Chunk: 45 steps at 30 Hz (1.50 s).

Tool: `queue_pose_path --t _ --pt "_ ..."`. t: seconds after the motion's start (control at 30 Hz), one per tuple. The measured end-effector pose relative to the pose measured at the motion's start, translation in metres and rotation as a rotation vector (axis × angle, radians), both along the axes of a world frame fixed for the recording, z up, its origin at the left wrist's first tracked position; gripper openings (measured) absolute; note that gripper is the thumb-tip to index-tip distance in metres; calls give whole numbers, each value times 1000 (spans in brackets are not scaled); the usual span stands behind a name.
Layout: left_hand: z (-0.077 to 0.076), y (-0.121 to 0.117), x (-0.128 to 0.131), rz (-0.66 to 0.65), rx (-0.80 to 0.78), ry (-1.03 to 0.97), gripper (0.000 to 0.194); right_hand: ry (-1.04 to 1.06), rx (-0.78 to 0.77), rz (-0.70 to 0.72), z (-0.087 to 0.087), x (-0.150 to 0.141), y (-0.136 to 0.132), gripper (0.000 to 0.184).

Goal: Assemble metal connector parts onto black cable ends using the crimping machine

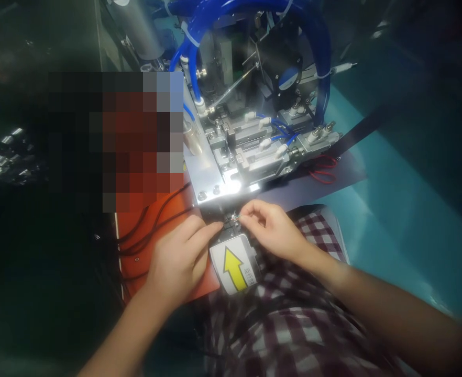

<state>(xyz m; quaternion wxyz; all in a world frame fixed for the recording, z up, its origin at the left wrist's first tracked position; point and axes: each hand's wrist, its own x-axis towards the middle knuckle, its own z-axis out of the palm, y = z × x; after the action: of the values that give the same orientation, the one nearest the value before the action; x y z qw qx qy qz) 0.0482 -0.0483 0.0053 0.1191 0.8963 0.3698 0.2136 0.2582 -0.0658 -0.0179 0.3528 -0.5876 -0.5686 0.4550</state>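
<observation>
My right hand (270,228) pinches thumb and index finger at a tiny, thin, pale piece (235,218); its kind is too small to make out. From the other side, the fingertips of my left hand (179,254) meet the same small dark metal fixture (231,226). Its fingers are curled together, and whatever lies at their tips is hidden. The fixture sits at the front edge of a pneumatic machine (250,152). Just below it is a white cover (231,262) with a yellow arrow pointing toward the machine.
Blue air tubes (194,68) arch over metal cylinders with white fittings. An orange base plate (168,220) carrying black cables lies to the left. Red wires (323,170) hang at the right, above a teal surface (380,225). Checkered cloth (294,324) covers my lap.
</observation>
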Motion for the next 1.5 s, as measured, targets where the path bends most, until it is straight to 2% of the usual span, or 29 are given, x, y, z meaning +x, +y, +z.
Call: queue_pose_path --t 0.17,0.37,0.6,0.73,0.93,1.17,1.5 --pt "1 1 2 -8 -12 -13 27 7 -10 4 2 3 -1 10" --pt "-2 2 3 -10 -33 -45 26 -36 94 -32 7 4 0 7" --pt "-4 2 3 -14 -28 -66 27 -32 236 -80 2 0 0 7" --pt "-3 2 3 -11 -30 -73 26 -40 252 -59 0 1 -2 5" --pt "-2 1 3 -5 -34 -75 26 28 131 -108 3 0 -4 7" --pt "-3 1 3 -5 -40 -88 26 242 -222 -146 15 -2 -1 13" --pt "-4 0 2 0 -32 -76 26 266 -329 -158 26 -6 4 9"
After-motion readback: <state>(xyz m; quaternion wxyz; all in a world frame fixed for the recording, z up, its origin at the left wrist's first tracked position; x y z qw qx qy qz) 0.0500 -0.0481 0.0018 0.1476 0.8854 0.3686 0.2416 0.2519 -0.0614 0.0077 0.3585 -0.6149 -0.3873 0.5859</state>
